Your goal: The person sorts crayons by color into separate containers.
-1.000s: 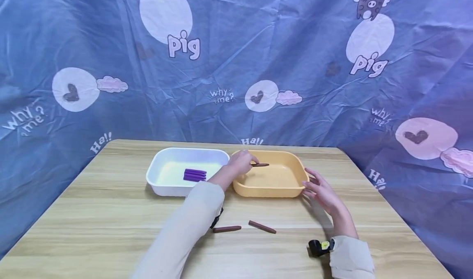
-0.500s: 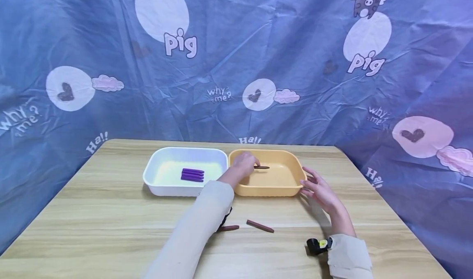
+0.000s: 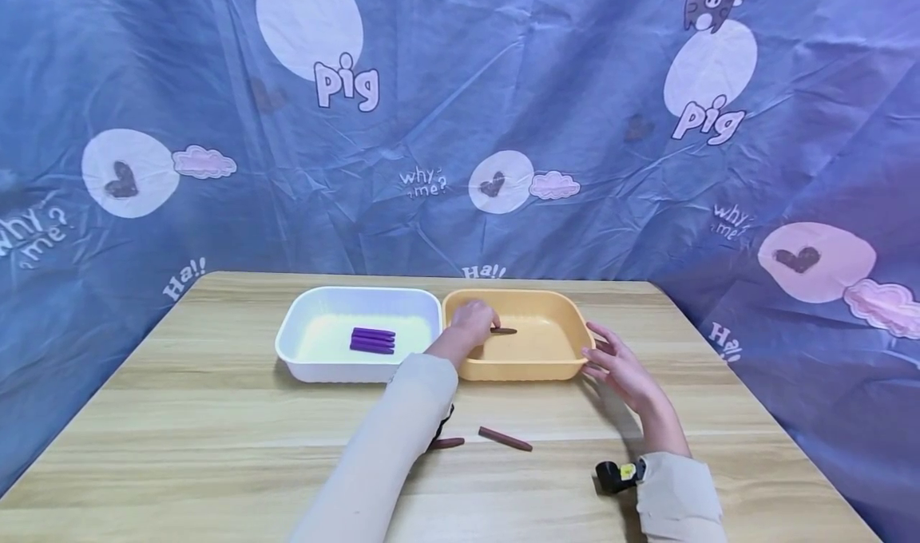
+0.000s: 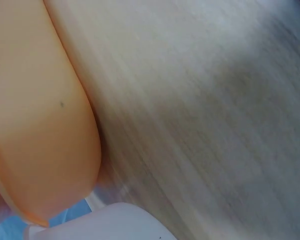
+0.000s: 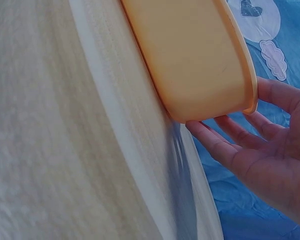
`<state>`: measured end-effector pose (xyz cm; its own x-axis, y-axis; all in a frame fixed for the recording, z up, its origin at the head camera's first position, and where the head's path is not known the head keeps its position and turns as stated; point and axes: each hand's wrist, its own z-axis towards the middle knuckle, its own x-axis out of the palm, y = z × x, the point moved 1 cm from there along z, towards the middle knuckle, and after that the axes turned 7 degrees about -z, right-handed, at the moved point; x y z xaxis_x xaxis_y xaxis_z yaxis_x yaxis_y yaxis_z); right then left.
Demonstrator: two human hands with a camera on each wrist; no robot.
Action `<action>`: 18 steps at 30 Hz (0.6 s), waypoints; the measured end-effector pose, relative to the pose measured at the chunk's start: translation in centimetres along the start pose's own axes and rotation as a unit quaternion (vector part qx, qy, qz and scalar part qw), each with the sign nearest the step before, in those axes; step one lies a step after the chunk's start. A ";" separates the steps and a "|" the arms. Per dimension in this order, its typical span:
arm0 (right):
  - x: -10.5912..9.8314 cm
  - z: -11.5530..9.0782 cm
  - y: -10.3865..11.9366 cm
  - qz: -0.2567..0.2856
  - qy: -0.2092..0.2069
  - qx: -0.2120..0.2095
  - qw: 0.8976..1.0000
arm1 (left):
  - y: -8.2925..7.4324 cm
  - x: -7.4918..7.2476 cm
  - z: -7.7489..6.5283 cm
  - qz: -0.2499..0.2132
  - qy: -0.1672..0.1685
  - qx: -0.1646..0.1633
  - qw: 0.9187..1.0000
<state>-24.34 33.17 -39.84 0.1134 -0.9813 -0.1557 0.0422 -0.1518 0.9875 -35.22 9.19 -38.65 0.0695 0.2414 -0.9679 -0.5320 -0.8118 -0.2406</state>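
My left hand [image 3: 472, 323] reaches down into the yellow plastic tray [image 3: 527, 371] and pinches a brown crayon [image 3: 505, 331] low over its floor. Part of that crayon is hidden by the fingers. At the tray's right end, my right hand [image 3: 624, 370] touches the outer wall and rim with spread fingers [image 5: 212, 142]. Two more brown crayons lie on the table in front: one [image 3: 505, 439] in full sight, the other [image 3: 449, 443] partly covered by the left sleeve. The left wrist view shows the yellow tray's wall [image 4: 44, 115], but its fingers are out of sight.
A white tray [image 3: 323, 372] stands against the yellow tray's left side. Several purple crayons [image 3: 372, 340] lie side by side in it. Both trays are on a wood-grain table [image 3: 180, 415], with a blue printed cloth [image 3: 402, 128] hanging behind.
My left hand has moved right and down into the yellow tray, lowering the brown crayon toward its floor. The right hand stays at the tray's end. The head view has shifted slightly.
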 end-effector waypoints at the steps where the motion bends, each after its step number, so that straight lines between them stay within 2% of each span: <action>1: 0.0 0.0 0.0 0.000 0.000 0.001 1.000 | 0.0 0.0 0.0 0.000 0.002 -0.002 1.000; 12: 0.2 0.1 0.0 -0.006 0.001 0.003 1.000 | 0.8 0.1 -0.2 -0.011 0.005 -0.005 1.000; 14: 0.1 0.0 0.0 -0.005 0.002 0.003 1.000 | 0.6 -0.1 -0.4 -0.011 -0.002 0.005 1.000; 18: -0.1 0.0 0.0 -0.006 0.003 0.004 1.000 | 0.0 -0.8 -1.1 0.000 -0.021 0.044 0.999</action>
<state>-24.31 33.23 -39.87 0.1184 -0.9789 -0.1667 0.0355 -0.1636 0.9859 -34.31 8.40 -37.94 0.0345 0.2660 -0.9634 -0.6046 -0.7620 -0.2320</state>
